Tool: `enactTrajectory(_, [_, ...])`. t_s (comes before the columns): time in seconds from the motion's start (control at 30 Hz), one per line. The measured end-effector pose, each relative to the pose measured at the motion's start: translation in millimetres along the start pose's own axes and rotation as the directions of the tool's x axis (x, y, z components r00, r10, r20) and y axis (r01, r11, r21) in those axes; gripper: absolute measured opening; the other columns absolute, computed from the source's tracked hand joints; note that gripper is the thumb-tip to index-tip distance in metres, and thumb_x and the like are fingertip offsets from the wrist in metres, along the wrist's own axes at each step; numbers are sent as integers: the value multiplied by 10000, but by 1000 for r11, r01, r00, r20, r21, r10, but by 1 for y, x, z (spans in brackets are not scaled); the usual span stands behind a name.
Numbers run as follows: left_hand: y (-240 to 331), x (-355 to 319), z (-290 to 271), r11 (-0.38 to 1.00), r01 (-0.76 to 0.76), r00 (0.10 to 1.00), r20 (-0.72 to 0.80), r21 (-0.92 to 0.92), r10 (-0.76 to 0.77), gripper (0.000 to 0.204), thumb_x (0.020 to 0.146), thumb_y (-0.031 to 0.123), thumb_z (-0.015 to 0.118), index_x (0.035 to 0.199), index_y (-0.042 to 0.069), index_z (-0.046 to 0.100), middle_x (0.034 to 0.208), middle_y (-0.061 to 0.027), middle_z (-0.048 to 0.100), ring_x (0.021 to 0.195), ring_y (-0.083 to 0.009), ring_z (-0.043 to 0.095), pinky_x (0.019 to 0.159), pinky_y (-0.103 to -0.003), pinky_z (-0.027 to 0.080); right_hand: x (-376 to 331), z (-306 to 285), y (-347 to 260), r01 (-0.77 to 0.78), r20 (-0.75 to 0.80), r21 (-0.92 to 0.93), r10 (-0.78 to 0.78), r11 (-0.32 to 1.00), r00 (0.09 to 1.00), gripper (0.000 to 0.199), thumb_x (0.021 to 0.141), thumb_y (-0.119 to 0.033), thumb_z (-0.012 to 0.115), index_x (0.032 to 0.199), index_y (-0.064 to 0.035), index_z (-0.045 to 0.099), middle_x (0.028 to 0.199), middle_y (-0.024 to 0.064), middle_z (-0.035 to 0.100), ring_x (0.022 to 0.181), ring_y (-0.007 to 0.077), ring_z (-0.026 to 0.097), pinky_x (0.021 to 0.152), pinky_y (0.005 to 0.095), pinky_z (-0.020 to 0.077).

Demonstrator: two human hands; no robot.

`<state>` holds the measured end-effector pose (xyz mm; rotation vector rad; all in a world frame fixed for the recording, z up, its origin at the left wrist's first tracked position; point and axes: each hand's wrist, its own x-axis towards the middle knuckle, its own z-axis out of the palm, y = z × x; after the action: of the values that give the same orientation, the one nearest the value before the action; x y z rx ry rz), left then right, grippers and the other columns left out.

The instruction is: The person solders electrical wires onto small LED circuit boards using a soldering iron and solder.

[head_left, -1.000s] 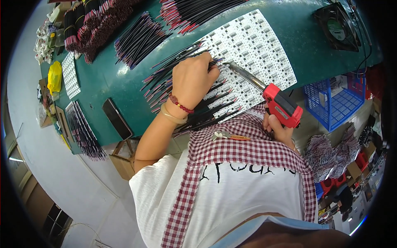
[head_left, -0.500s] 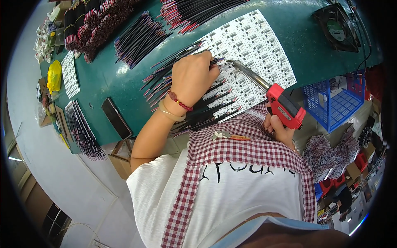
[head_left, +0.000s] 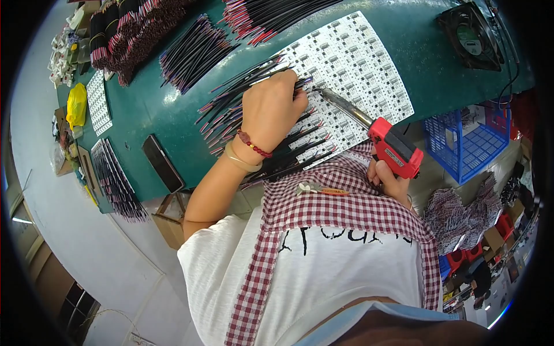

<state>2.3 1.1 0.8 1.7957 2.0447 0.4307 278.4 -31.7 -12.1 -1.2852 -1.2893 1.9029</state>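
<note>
Hands apart, both loaded. Left hand is a closed fist over the wired side of the board panel; a thin dark wire pokes out past thumb and index, short end free, so the pinch probably steadies it close to its tip. Right hand wraps the handle of a red-and-black soldering gun, low by the apron. Pistol grip keeps fingers well back from the metal barrel, which I'd treat as hot. Barrel tip sits just beside the wire end; can't tell if it touches.

Panel lies flat on the green table, slanted toward the body, presumably for reach from both sides. Black wires fan off its left edge, tails away from the gun, which leaves the right side open to the barrel.

Loose wire pile and red-tipped wire bundle sit just beyond the panel, likely for easy left-hand pickup. Phone and a second, wired panel are parked left. Fan stands far right; plausibly fume control. Blue crate sits below it, off the table.
</note>
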Motion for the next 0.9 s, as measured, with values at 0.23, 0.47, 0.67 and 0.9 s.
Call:
enactTrajectory(0.23, [1, -5, 4, 998, -3, 999, -33, 61, 5, 158, 741, 147, 625, 747, 24, 526, 693, -149, 609, 614, -334, 606, 545, -419, 481, -1, 0, 4, -5, 30, -38, 6, 999, 1000, 317, 913, -171, 532, 1142, 44, 483, 642, 92, 559, 503, 85, 443, 480, 216, 350])
enactTrajectory(0.47, [1, -5, 5, 997, -9, 1000, -26, 72, 11, 175, 745, 153, 637, 752, 20, 524, 692, -148, 610, 613, -332, 609, 546, -413, 484, -1, 0, 0, -35, 8, -10, 35, 999, 999, 317, 917, -184, 528, 1144, 35, 494, 651, 80, 567, 507, 79, 449, 482, 212, 351])
enactTrajectory(0.67, [2, -5, 5, 998, -21, 999, -26, 67, 23, 177, 747, 155, 639, 752, 20, 525, 710, -148, 609, 618, -333, 612, 548, -409, 488, -1, 1, -1, -51, -14, -25, 51, 998, 999, 364, 905, -216, 549, 1163, 36, 498, 649, 81, 565, 508, 85, 459, 476, 219, 356])
enactTrajectory(0.9, [4, -6, 4, 996, -40, 999, -26, 84, 43, 167, 743, 144, 637, 749, 21, 524, 723, -149, 609, 616, -335, 611, 553, -412, 492, -5, 1, -8, 40, -68, 162, -29, 986, 997, 332, 899, -106, 537, 1201, 29, 506, 667, 57, 565, 517, 68, 449, 499, 213, 365])
